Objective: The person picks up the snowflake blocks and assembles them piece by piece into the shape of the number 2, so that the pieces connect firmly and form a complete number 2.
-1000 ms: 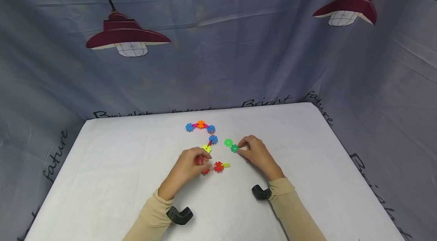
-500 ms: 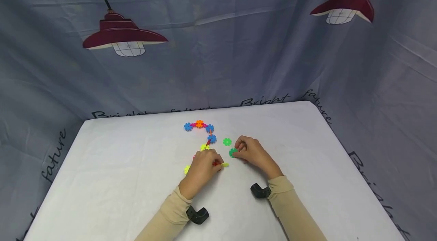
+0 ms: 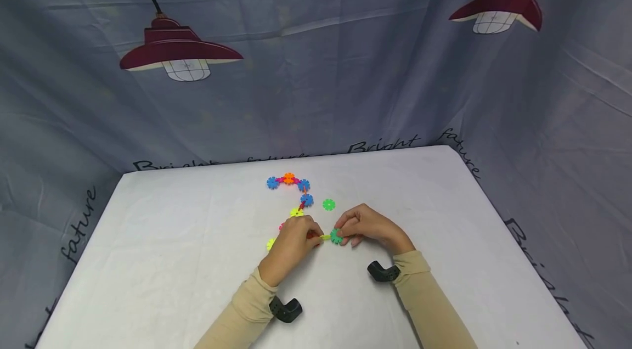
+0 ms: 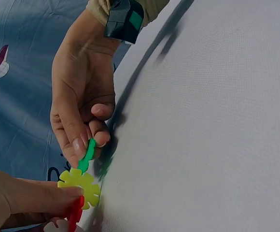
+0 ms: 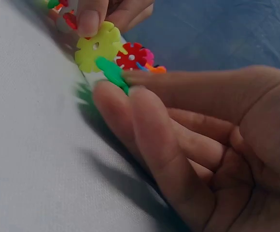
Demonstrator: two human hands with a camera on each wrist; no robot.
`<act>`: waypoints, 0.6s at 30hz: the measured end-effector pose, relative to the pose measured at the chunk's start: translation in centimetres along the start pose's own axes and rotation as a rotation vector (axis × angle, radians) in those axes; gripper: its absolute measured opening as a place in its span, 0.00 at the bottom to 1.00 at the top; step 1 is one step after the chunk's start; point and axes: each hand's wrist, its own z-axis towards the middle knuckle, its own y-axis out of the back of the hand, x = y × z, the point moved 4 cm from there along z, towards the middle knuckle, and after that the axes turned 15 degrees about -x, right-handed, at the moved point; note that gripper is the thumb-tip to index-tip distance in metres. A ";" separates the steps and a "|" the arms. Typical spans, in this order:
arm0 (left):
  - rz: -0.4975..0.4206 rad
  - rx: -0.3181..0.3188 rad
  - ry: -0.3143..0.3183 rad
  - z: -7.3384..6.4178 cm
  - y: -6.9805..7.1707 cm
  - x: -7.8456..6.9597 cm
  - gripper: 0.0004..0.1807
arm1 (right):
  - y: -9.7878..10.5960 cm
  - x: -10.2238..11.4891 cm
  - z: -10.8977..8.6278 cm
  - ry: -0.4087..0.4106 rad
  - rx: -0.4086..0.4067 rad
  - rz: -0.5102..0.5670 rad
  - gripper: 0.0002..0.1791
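In the head view my left hand (image 3: 294, 240) pinches the end of a chain of notched plastic snowflake discs. A red snowflake disc (image 4: 76, 212) shows under its thumb in the left wrist view, with a yellow snowflake disc (image 4: 80, 184) slotted to it and standing out past the fingers. My right hand (image 3: 369, 226) pinches a dark green snowflake disc (image 5: 113, 74) between thumb and fingers. The green disc's edge meets the yellow disc's rim, the two turned crosswise. My left hand hides part of the chain.
A light green disc (image 3: 328, 204) lies loose on the white table (image 3: 173, 250), beyond my right hand. The chain's far part curves away with blue discs (image 3: 306, 200) and an orange disc (image 3: 288, 178). A grey printed curtain (image 3: 316, 91) hangs behind the table.
My left hand has moved right along the chain to its red and yellow end. My right hand has brought the dark green disc toward me, away from the light green one, up to the yellow disc.
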 end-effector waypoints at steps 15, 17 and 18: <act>-0.017 0.000 0.018 0.0 0.2 -0.1 0.04 | -0.8 0.1 0.1 -0.052 -0.012 0.054 0.13; -0.016 -0.009 0.002 0.0 0.1 -0.1 0.04 | -0.8 0.0 0.1 -0.052 -0.021 0.051 0.13; -0.017 -0.015 -0.007 -0.1 0.1 -0.1 0.04 | -0.8 0.1 0.1 -0.054 -0.028 0.052 0.13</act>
